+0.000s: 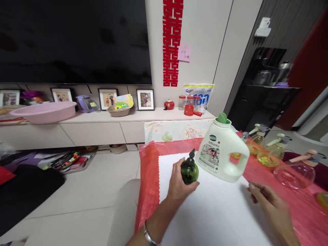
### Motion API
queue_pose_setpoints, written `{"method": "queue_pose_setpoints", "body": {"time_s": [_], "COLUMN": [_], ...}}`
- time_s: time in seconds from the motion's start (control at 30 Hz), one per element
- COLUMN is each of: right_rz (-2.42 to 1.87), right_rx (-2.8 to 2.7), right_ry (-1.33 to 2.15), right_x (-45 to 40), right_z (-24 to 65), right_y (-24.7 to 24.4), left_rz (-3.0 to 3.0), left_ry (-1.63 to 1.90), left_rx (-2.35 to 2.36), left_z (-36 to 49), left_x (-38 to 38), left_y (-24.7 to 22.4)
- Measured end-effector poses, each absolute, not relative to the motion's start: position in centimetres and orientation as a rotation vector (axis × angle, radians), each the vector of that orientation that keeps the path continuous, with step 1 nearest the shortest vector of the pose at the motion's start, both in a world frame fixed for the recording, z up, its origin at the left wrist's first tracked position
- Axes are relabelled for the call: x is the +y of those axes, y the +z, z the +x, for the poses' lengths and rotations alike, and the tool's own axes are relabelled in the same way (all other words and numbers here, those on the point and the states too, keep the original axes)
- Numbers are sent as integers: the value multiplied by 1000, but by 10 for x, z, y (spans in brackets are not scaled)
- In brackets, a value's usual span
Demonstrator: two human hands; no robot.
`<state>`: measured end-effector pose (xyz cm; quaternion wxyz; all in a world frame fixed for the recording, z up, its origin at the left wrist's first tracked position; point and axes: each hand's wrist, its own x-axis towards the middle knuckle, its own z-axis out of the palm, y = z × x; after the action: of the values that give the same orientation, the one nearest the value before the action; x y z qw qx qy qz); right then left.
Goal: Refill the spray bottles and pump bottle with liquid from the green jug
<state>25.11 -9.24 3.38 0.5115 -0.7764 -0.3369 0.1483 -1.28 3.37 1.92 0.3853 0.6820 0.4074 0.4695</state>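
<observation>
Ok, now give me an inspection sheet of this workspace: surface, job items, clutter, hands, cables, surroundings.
Surface: glossy red plastic sheet, with a white sheet with a scalloped edge laid over it.
Job's things: round translucent green pump bottle with a dark pump top, held; large pale-green plastic jug with a side handle, standing to its right.
Clutter: several transparent pump bottles at the right; oval pink plastic basin on the long off-white cabinet.
Hands: left hand grips the green bottle; right hand is loosely curled, no held object visible.
Cables: none clearly identifiable.
Surroundings: large black television screen; red cut-paper wall strip.
</observation>
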Motion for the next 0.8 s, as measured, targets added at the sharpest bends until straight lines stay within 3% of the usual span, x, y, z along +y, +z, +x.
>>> {"method": "queue_pose_setpoints", "body": {"time_s": [0.37,0.8], "right_rz": [-1525,-1575], "right_rx": [-1418,-1423], "right_ry": [379,304], "right_x": [-12,12], "right_z": [124,104], "right_y": [77,79], "left_rz": [1772,1872], "left_ry": [1283,1406], "left_rx": [997,952], "left_z": [-11,-8], "left_x": [34,37], "left_y": [12,4]}}
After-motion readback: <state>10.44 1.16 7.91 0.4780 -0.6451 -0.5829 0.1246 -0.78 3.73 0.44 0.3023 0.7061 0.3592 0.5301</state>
